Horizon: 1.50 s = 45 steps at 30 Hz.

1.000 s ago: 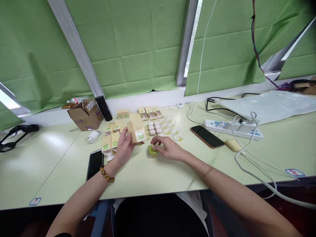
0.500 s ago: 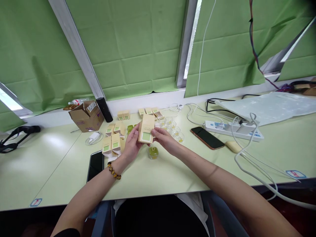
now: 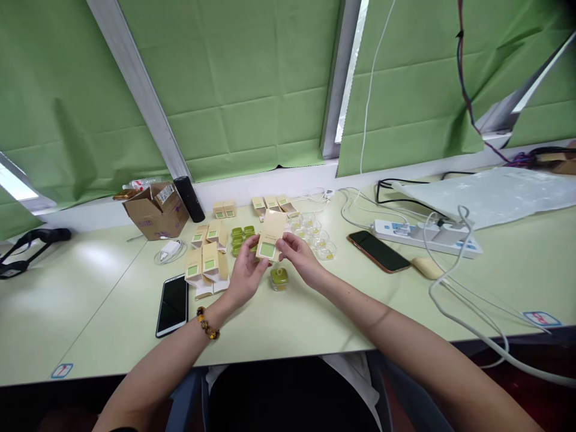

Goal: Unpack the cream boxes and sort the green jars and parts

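Between my two hands is a small tan cardboard box (image 3: 272, 231) with a green and white panel, held above the table. My left hand (image 3: 245, 273) grips its left side and lower edge. The thumb and fingers of my right hand (image 3: 303, 258) pinch its lower right side. Just below stands a small clear jar with a green lid (image 3: 279, 278), touched by neither hand. Left of my hands are several similar tan boxes (image 3: 210, 265), some with their flaps open. Green lids (image 3: 237, 233) lie behind my left hand, partly hidden. Several clear jars (image 3: 321, 240) stand behind my right hand.
A white phone (image 3: 173, 305) lies left of my wrist, a dark phone (image 3: 378, 251) to the right. Beyond that are a power strip (image 3: 425, 235), loose cables and a beige mouse-shaped object (image 3: 427, 267). A brown carton (image 3: 157, 211) and black cylinder (image 3: 189, 200) stand back left.
The tan box has tilted, its panel end now slightly higher. My left hand has shifted a little, uncovering more of the green lids. The jar in front stays put.
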{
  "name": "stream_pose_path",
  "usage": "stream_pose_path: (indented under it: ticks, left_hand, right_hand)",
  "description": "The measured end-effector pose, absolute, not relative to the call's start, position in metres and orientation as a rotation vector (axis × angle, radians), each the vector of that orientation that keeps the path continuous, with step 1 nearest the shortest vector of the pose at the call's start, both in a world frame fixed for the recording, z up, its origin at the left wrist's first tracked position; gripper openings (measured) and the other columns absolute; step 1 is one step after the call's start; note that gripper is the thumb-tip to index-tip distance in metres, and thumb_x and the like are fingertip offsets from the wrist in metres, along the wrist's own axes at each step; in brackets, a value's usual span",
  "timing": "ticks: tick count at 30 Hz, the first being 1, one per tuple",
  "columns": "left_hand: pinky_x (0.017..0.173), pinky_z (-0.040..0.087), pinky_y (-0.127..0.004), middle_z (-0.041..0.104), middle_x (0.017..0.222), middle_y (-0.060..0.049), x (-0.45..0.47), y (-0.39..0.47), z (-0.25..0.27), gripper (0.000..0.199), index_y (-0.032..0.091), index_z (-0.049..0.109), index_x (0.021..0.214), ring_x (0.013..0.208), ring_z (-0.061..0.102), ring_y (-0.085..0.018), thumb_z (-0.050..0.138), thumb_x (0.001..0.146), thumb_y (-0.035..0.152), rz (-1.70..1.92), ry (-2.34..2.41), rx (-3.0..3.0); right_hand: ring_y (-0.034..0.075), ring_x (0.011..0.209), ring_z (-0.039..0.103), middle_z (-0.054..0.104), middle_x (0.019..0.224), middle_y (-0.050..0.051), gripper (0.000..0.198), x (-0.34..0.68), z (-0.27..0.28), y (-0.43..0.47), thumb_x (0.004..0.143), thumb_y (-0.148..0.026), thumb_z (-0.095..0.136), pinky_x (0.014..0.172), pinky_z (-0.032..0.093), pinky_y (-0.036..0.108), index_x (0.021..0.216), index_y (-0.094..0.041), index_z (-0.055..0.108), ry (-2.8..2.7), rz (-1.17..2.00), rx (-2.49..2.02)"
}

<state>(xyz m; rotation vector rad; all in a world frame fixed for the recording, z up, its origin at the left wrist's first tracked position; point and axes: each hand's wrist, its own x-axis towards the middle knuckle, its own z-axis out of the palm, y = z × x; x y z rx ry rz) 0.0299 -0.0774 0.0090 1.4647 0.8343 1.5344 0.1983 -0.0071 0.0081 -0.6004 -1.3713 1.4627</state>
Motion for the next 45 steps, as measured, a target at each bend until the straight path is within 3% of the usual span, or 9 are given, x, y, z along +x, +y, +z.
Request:
stream_pose_path:
  ticks: [5,8,13,18,24,28,36,41,45]
  left_hand:
    - [0.087,0.061,-0.04,0.067,0.126,-0.01,0.026,-0.075,0.014,0.044,0.023,0.058,0.132,0.1,0.069,-0.021,0.074,0.092,0.033,1.471,0.649,1.038]
    - [0.086,0.06,-0.038,0.072,0.115,-0.009,0.022,-0.075,0.02,0.035,0.02,0.062,0.125,0.094,0.07,-0.02,0.07,0.093,0.031,1.421,0.546,0.861]
    - [0.082,0.059,-0.034,0.072,0.119,-0.009,0.023,-0.073,0.013,0.041,0.021,0.063,0.128,0.097,0.069,-0.02,0.075,0.091,0.034,1.499,0.692,0.996]
    - [0.088,0.058,-0.034,0.068,0.134,-0.012,0.027,-0.073,0.003,0.05,0.021,0.064,0.133,0.106,0.067,-0.022,0.076,0.091,0.044,1.573,0.916,1.317]
    - [0.089,0.059,-0.036,0.067,0.136,-0.013,0.025,-0.074,0.0,0.053,0.022,0.061,0.14,0.113,0.066,-0.025,0.073,0.094,0.045,1.551,0.918,1.427]
    - [0.088,0.06,-0.036,0.066,0.135,-0.014,0.026,-0.074,0.001,0.054,0.022,0.059,0.139,0.112,0.066,-0.025,0.073,0.093,0.046,1.557,0.926,1.433]
    - [0.094,0.057,-0.037,0.059,0.138,-0.013,0.027,-0.076,0.003,0.05,0.023,0.055,0.135,0.117,0.064,-0.025,0.073,0.093,0.043,1.559,0.915,1.433]
    - [0.102,0.053,-0.039,0.061,0.128,-0.01,0.027,-0.076,0.005,0.044,0.024,0.055,0.129,0.119,0.063,-0.025,0.073,0.091,0.036,1.599,0.921,1.467]
    - [0.104,0.051,-0.039,0.061,0.129,-0.008,0.027,-0.076,0.002,0.049,0.025,0.056,0.128,0.12,0.062,-0.025,0.075,0.082,0.02,1.608,0.963,1.461]
  right_hand:
    - [0.019,0.082,0.061,0.07,0.088,0.004,0.049,0.198,-0.002,-0.005,0.088,-0.072,0.067,0.069,0.046,0.031,0.093,-0.023,0.071,-1.382,1.395,-0.569]
    - [0.019,0.084,0.063,0.071,0.086,0.004,0.047,0.199,-0.005,-0.006,0.09,-0.068,0.067,0.071,0.045,0.032,0.099,-0.022,0.071,-1.405,1.392,-0.566]
    - [0.019,0.084,0.062,0.071,0.091,0.004,0.048,0.198,-0.002,-0.012,0.087,-0.067,0.071,0.071,0.046,0.032,0.106,-0.023,0.069,-1.437,1.348,-0.565]
    - [0.022,0.088,0.064,0.073,0.104,0.006,0.054,0.196,0.004,-0.017,0.083,-0.066,0.076,0.073,0.049,0.034,0.117,-0.025,0.068,-1.443,1.371,-0.564]
    - [0.022,0.088,0.064,0.075,0.107,0.006,0.053,0.197,0.005,-0.017,0.083,-0.063,0.077,0.071,0.05,0.032,0.117,-0.024,0.069,-1.426,1.418,-0.57]
    - [0.022,0.088,0.064,0.075,0.109,0.006,0.051,0.198,0.006,-0.019,0.084,-0.062,0.077,0.079,0.054,0.035,0.117,-0.025,0.069,-1.436,1.421,-0.541]
    - [0.026,0.109,0.067,0.073,0.121,0.009,0.053,0.199,0.002,-0.018,0.083,-0.061,0.08,0.1,0.053,0.042,0.119,-0.026,0.066,-1.482,1.427,-0.494]
    - [0.025,0.104,0.068,0.074,0.115,0.009,0.052,0.196,0.001,-0.018,0.079,-0.058,0.085,0.098,0.054,0.043,0.114,-0.025,0.066,-1.46,1.458,-0.476]
    - [0.024,0.096,0.068,0.075,0.102,0.006,0.051,0.197,0.002,-0.017,0.079,-0.059,0.084,0.087,0.056,0.038,0.113,-0.025,0.068,-1.424,1.461,-0.518]
